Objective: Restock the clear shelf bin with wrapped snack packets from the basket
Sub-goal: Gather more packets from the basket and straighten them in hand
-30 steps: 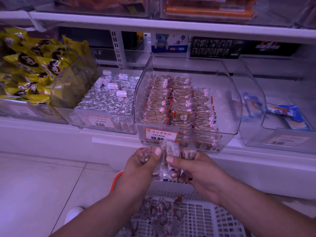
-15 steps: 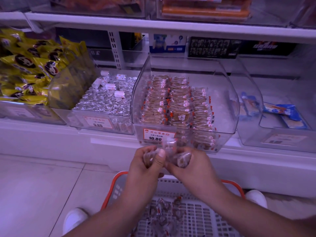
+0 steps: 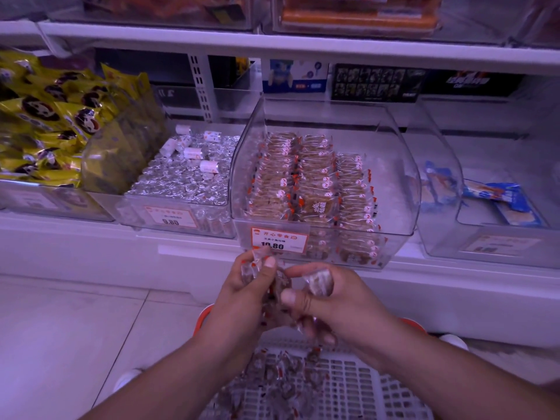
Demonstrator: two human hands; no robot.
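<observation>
A clear shelf bin (image 3: pixel 391 165) with an orange price tag holds three neat rows of wrapped snack packets (image 3: pixel 306 180). Just below its front, my left hand (image 3: pixel 242 295) and my right hand (image 3: pixel 333 301) are close together, both gripping a bunch of clear-wrapped snack packets (image 3: pixel 280 286). One packet (image 3: pixel 318 280) sticks up between my right thumb and fingers. Beneath my hands stands a grey basket (image 3: pixel 348 386) with an orange rim, and several loose packets (image 3: pixel 278 368) lie in it.
Left of the clear bin is a bin of silver foil sweets (image 3: pixel 185 180), then yellow panda-print bags (image 3: pixel 45 122). On the right a clear bin holds blue packets (image 3: pixel 497 198). A shelf board (image 3: pixel 272 43) runs overhead. White shoes show beside the basket on the tiled floor.
My hands have dropped a little from the bin's front and shifted their hold on the bunch of packets. One packet now stands out in my right hand.
</observation>
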